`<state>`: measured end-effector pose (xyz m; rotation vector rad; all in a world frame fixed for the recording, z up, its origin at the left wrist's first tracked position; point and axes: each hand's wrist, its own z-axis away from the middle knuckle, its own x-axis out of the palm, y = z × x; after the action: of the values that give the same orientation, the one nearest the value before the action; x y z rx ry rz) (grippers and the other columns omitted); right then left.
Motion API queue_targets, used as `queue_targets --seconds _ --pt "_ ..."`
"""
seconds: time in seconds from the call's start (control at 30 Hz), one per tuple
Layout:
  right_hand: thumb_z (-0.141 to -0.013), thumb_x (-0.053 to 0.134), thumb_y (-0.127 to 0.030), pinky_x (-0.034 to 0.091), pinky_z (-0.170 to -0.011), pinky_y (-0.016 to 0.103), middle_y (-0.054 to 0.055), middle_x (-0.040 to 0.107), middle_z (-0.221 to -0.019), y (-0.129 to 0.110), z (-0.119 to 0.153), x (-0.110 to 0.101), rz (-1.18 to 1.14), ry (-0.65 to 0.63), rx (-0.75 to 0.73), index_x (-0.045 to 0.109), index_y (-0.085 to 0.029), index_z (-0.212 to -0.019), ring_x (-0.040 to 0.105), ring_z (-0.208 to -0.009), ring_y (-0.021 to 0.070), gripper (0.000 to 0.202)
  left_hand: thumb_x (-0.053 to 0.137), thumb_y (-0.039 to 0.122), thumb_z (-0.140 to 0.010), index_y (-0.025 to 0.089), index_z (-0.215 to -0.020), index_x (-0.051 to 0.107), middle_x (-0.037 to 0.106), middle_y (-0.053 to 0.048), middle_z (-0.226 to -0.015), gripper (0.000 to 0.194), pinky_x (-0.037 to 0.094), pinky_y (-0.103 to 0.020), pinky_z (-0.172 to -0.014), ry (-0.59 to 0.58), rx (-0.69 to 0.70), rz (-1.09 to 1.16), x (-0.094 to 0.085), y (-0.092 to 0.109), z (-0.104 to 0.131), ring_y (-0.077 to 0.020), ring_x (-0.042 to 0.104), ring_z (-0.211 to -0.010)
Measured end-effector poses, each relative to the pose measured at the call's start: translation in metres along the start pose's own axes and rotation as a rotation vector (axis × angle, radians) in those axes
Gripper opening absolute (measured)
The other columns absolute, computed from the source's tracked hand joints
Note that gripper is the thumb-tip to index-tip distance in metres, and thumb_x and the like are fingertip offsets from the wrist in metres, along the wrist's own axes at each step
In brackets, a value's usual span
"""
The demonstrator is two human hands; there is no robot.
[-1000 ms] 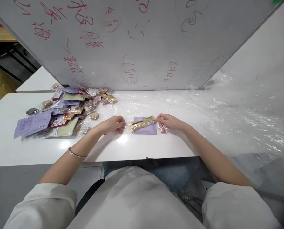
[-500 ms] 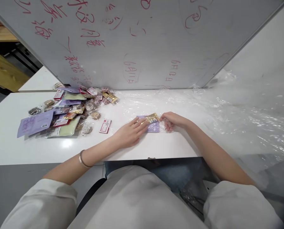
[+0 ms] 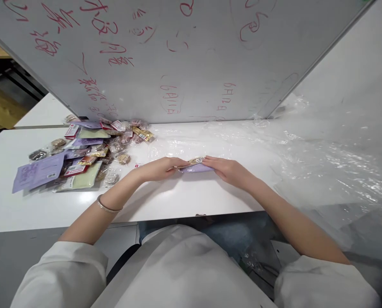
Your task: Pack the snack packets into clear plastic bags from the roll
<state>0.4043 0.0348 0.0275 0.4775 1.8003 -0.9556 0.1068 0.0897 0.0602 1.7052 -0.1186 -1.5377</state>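
A purple packet [image 3: 198, 168] with a gold wrapped packet [image 3: 196, 161] against it is held between my two hands, above the white table. My left hand [image 3: 160, 168] is closed on the left end, its thumb and fingers pinching the packets. My right hand [image 3: 231, 171] grips the right end, with its fingers laid over the top edge. Both packets look tilted up towards me. Part of a small red-and-white box [image 3: 138, 165] shows behind my left wrist; the rest is hidden.
A heap of snack packets, purple, green and gold, with a big purple packet [image 3: 39, 173] in front, lies on the table's left. A whiteboard [image 3: 191, 64] with red writing stands behind. Clear plastic film [image 3: 322, 162] spreads over the right side.
My left hand has gone from lying flat over the packets to gripping their left end. My right hand has shifted onto their right end. The packets now tilt up.
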Motion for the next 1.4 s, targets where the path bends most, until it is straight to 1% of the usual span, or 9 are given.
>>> queue_targets --seconds 0.13,0.37,0.5,0.73,0.87,0.97,1.07,1.2,1.4 --pt "-0.100 0.039 -0.041 0.056 -0.074 0.034 0.004 0.075 -0.108 0.007 -0.003 -0.021 -0.300 -0.048 0.250 0.068 -0.025 -0.111 0.074 -0.078 0.0197 0.035 0.045 0.038 -0.098 0.020 -0.126 0.065 0.073 -0.008 -0.114 0.038 0.051 -0.027 -0.079 -0.047 -0.175 0.294 -0.013 -0.007 0.011 -0.0177 0.067 -0.093" --pt "-0.082 0.061 -0.059 0.032 -0.050 0.028 -0.005 0.048 -0.053 0.033 -0.004 -0.009 -0.425 -0.258 0.654 0.051 -0.022 -0.069 0.042 -0.046 0.0112 0.041 0.052 0.048 -0.093 0.017 -0.132 0.057 0.058 0.001 -0.069 0.050 0.041 -0.025 -0.055 -0.067 -0.413 0.415 0.005 -0.027 0.019 -0.0118 0.048 -0.053" --pt "-0.076 0.066 -0.053 0.033 -0.057 0.028 -0.002 0.049 -0.067 0.043 0.008 -0.025 -0.534 -0.326 0.572 0.042 -0.020 -0.058 0.043 -0.059 0.0115 0.044 0.055 0.053 -0.090 0.017 -0.111 0.066 0.064 -0.003 -0.080 0.043 0.041 -0.025 -0.056 -0.101 -0.438 0.401 -0.002 -0.026 0.029 -0.0120 0.051 -0.057" --pt "-0.079 0.055 -0.036 0.046 -0.073 0.034 0.005 0.057 -0.106 0.036 0.029 -0.032 -0.641 -0.304 0.443 0.041 -0.019 -0.052 0.053 -0.081 0.0171 0.034 0.046 0.049 -0.094 0.023 -0.089 0.077 0.071 -0.004 -0.108 0.041 0.045 -0.031 -0.097 -0.111 -0.331 0.350 -0.014 -0.022 0.040 -0.0198 0.063 -0.102" --pt "-0.070 0.056 -0.024 0.048 -0.068 0.033 0.004 0.055 -0.098 0.030 0.029 -0.010 -0.400 -0.215 0.468 0.038 -0.022 -0.058 0.051 -0.073 0.0160 0.022 0.039 0.044 -0.095 0.019 -0.074 0.072 0.070 -0.009 -0.103 0.046 0.052 -0.036 -0.084 -0.040 -0.492 0.165 -0.002 -0.020 0.039 -0.0235 0.065 -0.091" --pt "-0.069 0.057 -0.019 0.053 -0.075 0.039 0.008 0.056 -0.099 0.020 0.029 -0.003 -0.101 -0.075 0.468 0.054 -0.022 -0.077 0.059 -0.083 0.0223 0.009 0.050 0.039 -0.091 0.013 -0.086 0.070 0.067 -0.020 -0.106 0.034 0.052 -0.049 -0.085 0.211 -0.632 -0.317 0.013 -0.010 0.039 -0.0363 0.063 -0.102" --pt "-0.077 0.052 -0.015 0.047 -0.098 0.057 0.019 0.057 -0.122 -0.002 0.036 -0.006 0.230 0.126 0.373 0.059 -0.015 -0.115 0.058 -0.115 0.0356 0.039 0.052 0.030 -0.092 0.011 -0.117 0.063 0.055 -0.025 -0.135 0.033 0.045 -0.057 -0.101 0.424 -0.348 -0.605 0.024 0.004 0.041 -0.0400 0.050 -0.128" --pt "-0.080 0.049 -0.014 0.029 -0.119 0.059 0.018 0.041 -0.155 -0.028 0.054 0.003 0.291 0.004 0.045 0.038 -0.014 -0.148 0.031 -0.147 0.0345 0.068 0.058 0.027 -0.088 0.021 -0.145 0.042 0.036 -0.014 -0.159 0.060 0.031 -0.053 -0.118 0.117 0.084 -0.494 0.029 0.004 0.040 -0.0315 0.031 -0.148" --pt "-0.094 0.037 -0.022 0.046 -0.109 0.050 0.011 0.061 -0.139 0.000 0.068 0.022 0.057 0.007 0.300 0.053 -0.019 -0.139 0.053 -0.134 0.0294 0.048 0.042 0.023 -0.093 0.022 -0.131 0.059 0.061 -0.008 -0.140 0.042 0.045 -0.041 -0.108 0.077 -0.126 -0.135 0.017 -0.029 0.035 -0.0237 0.055 -0.131"
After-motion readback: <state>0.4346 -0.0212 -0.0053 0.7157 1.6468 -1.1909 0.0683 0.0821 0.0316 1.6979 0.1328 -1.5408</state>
